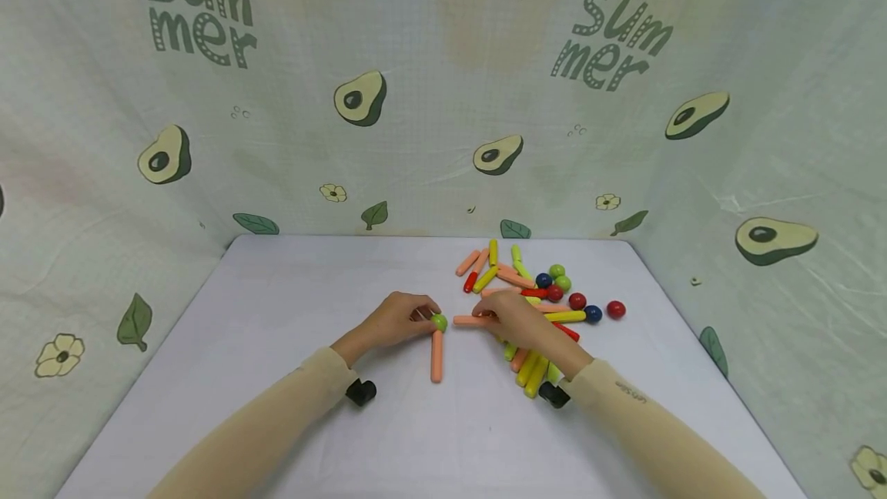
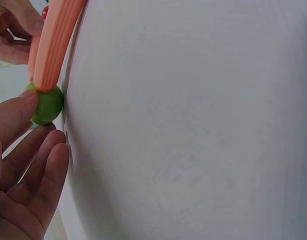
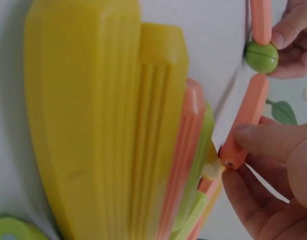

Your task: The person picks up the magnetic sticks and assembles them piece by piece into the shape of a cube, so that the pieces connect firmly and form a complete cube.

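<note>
A green ball (image 1: 440, 322) is pinched between the thumb and fingers of my left hand (image 1: 400, 319). One end of an orange stick (image 1: 436, 358) meets the ball, and the stick lies on the table toward me. My right hand (image 1: 511, 319) pinches a second orange stick (image 3: 246, 117) near one end. Its far end points left at the green ball, with a small gap between them in the head view. In the left wrist view the first stick (image 2: 56, 47) rises from the ball and partly hides my right hand.
Right of centre spreads a pile of orange, yellow, red and light green sticks (image 1: 533, 372), partly under my right hand. Red balls (image 1: 616, 309), dark blue balls (image 1: 593, 314) and green balls (image 1: 563, 282) lie along its right side. A patterned cloth (image 1: 430, 199) hangs behind the white table (image 1: 291, 291).
</note>
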Motion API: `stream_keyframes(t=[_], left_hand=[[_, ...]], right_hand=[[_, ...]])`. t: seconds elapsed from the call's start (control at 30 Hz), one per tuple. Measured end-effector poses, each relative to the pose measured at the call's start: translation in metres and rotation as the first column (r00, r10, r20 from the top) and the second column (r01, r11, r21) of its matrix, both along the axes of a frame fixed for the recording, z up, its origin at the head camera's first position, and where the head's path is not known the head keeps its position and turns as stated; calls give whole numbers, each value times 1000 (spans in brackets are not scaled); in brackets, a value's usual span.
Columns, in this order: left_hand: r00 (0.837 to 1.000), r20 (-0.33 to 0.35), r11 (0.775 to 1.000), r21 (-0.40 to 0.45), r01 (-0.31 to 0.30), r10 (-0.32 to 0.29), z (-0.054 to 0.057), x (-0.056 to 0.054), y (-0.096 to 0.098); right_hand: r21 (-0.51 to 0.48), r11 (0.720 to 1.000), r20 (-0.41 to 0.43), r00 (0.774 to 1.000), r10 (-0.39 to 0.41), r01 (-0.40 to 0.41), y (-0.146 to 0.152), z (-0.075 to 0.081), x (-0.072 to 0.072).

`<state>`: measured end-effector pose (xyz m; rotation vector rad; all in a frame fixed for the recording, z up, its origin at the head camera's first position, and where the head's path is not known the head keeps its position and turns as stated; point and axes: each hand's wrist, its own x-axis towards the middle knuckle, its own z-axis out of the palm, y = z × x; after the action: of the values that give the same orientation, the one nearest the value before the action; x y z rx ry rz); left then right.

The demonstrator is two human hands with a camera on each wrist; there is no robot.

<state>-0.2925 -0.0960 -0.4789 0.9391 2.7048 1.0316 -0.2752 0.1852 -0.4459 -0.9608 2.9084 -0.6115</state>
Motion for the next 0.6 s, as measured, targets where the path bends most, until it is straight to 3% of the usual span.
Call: stream_keyframes(t=[0.6], left_hand=[[1000, -9, 1000, -11, 5, -5, 0, 1, -1]], right_hand=[[-8, 1000, -6, 1000, -4, 4, -10, -4, 2]])
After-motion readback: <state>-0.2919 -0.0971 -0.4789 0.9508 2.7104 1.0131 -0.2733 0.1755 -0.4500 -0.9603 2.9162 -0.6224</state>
